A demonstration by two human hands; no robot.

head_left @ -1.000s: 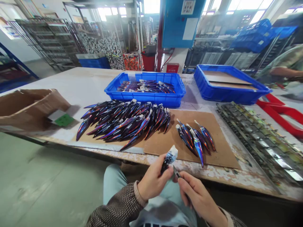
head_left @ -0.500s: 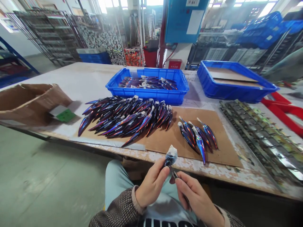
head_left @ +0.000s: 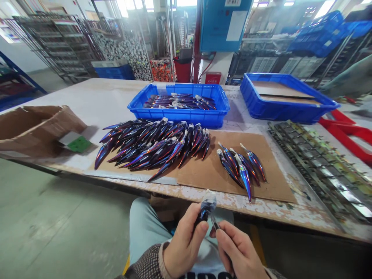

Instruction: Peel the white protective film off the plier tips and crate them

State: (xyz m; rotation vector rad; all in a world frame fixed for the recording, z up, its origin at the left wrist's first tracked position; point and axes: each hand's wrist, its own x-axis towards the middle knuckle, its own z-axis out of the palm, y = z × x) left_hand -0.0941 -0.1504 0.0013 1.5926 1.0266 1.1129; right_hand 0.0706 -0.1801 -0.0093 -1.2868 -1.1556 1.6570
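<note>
My left hand (head_left: 186, 241) is closed around a dark, shiny fishing lure (head_left: 204, 213); its upper end is wrapped in whitish tape (head_left: 209, 199). Most of the lure's body is hidden in the fingers. My right hand (head_left: 236, 246) pinches a slim metal tool that looks like a craft knife (head_left: 214, 222), its tip at the lower edge of the tape. On the cardboard sheet (head_left: 200, 178) beyond my hands lie several purple-blue lures (head_left: 244, 180) with pale taped ends. A larger pile of similar lures (head_left: 145, 145) spreads to their left.
A blue crate (head_left: 178, 116) of lures stands behind the pile. Another blue crate (head_left: 255, 108) with boards is at the back right. Metal racks (head_left: 322, 166) lie along the right side. A cardboard box (head_left: 40, 131) and a green-and-white block (head_left: 78, 143) are at left.
Both hands have come slightly lower with the lure and the tool. The tool's tip is now closer to the tape, and the camera view has shifted slightly.
</note>
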